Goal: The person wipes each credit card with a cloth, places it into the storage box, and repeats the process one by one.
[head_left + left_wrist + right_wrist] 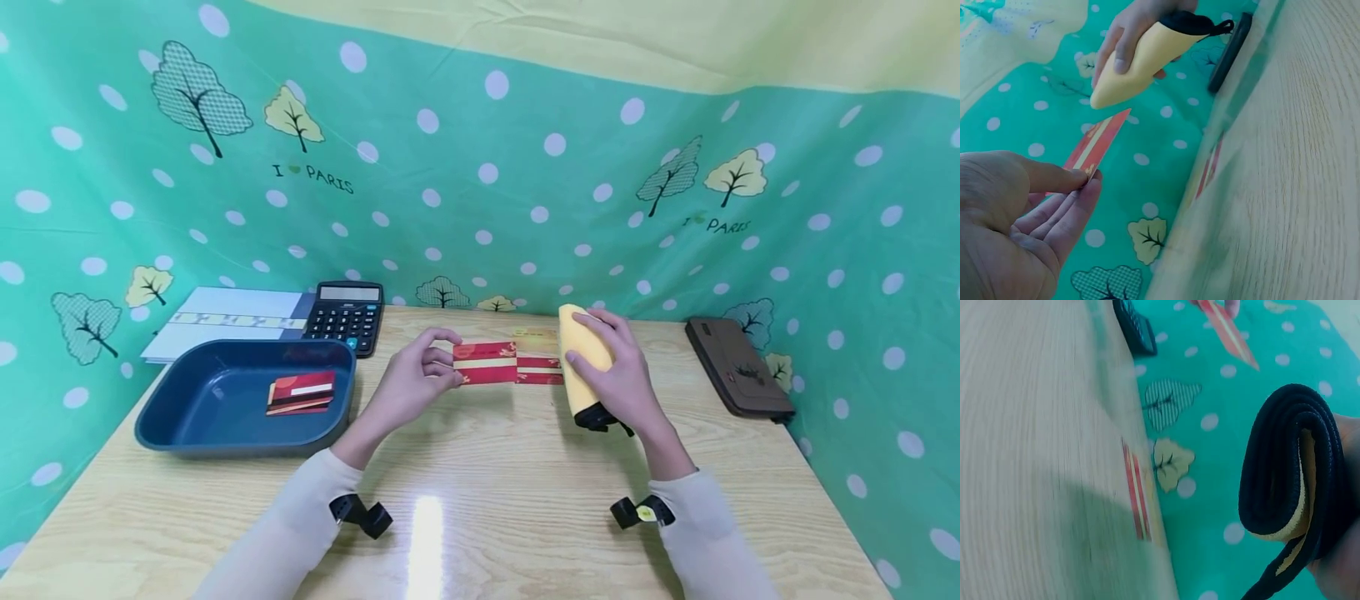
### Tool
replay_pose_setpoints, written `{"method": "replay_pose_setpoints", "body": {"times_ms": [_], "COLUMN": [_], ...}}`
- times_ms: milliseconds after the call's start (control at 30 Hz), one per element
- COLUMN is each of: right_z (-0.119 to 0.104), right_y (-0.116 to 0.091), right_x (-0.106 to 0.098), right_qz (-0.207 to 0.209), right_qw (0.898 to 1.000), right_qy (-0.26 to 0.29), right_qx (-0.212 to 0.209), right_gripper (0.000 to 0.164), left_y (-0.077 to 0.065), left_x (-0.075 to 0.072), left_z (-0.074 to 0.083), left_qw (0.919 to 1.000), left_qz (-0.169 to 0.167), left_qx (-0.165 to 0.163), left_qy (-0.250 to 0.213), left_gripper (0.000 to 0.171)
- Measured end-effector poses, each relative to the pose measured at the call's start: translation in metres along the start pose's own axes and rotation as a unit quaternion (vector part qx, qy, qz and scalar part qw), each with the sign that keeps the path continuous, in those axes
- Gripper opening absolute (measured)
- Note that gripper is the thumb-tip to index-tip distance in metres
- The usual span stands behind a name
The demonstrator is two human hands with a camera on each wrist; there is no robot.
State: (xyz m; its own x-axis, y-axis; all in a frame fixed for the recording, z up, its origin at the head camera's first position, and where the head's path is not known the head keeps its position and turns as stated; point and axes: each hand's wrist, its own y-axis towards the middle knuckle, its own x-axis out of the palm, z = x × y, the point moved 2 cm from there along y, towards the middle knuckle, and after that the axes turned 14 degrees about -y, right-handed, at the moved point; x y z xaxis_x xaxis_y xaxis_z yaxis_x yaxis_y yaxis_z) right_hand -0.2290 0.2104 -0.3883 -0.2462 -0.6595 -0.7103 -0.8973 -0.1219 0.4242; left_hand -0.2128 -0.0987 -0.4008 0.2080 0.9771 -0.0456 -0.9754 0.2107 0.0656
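My left hand (412, 375) pinches a red card (484, 363) with a cream stripe by its left edge, thumb against fingers, raised above the table. In my right hand (626, 367) is a folded yellow cloth (581, 354) with black edging and a small black loop; the fingers wrap round it. The right wrist view shows the layered black end of the cloth (1285, 462). Between the hands, a second red striped card (540, 371) lies on the table, partly hidden by the held card and the cloth. A yellowish card (534, 340) lies just behind it.
A dark blue bin (187, 392) on the left holds several stacked cards (303, 393). Behind it are a black calculator (345, 318) and a white folder (232, 312). On the far right lies a brown wallet (738, 367). A patterned green curtain (480, 200) borders the wooden table (510, 500).
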Motion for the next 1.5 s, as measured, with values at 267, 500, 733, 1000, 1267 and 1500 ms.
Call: {"method": "replay_pose_setpoints", "body": {"times_ms": [267,500,733,1000,1267,1500], "right_z": [-0.027,-0.042,-0.05,-0.055,-0.062,-0.067], "right_y": [-0.009,-0.015,-0.021,-0.024,-0.026,-0.029], "right_x": [0.007,0.018,0.033,0.042,0.048,0.053], "right_qz": [-0.007,-0.012,-0.024,-0.018,-0.01,-0.013], "right_qw": [0.999,0.998,0.997,0.996,0.994,0.993], "right_qy": [0.004,-0.003,-0.016,-0.023,-0.017,-0.01], "right_qx": [-0.04,-0.064,-0.077,-0.083,-0.104,-0.117], "right_gripper": [0.055,0.056,0.057,0.057,0.057,0.057], "left_y": [-0.004,-0.003,-0.003,-0.004,-0.004,-0.005], "left_x": [-0.002,-0.001,0.0,0.009,0.015,0.018], "left_z": [0.001,0.001,0.001,0.001,-0.001,-0.002], "left_qw": [0.9997,0.999,0.9971,0.9927,0.9875,0.9857], "left_qz": [0.02,0.033,0.048,0.04,0.031,0.029], "left_qx": [0.015,0.023,0.017,0.025,0.016,0.013], "left_qy": [-0.008,-0.021,-0.055,-0.112,-0.154,-0.166], "left_gripper": [0.046,0.046,0.047,0.048,0.05,0.045]}}
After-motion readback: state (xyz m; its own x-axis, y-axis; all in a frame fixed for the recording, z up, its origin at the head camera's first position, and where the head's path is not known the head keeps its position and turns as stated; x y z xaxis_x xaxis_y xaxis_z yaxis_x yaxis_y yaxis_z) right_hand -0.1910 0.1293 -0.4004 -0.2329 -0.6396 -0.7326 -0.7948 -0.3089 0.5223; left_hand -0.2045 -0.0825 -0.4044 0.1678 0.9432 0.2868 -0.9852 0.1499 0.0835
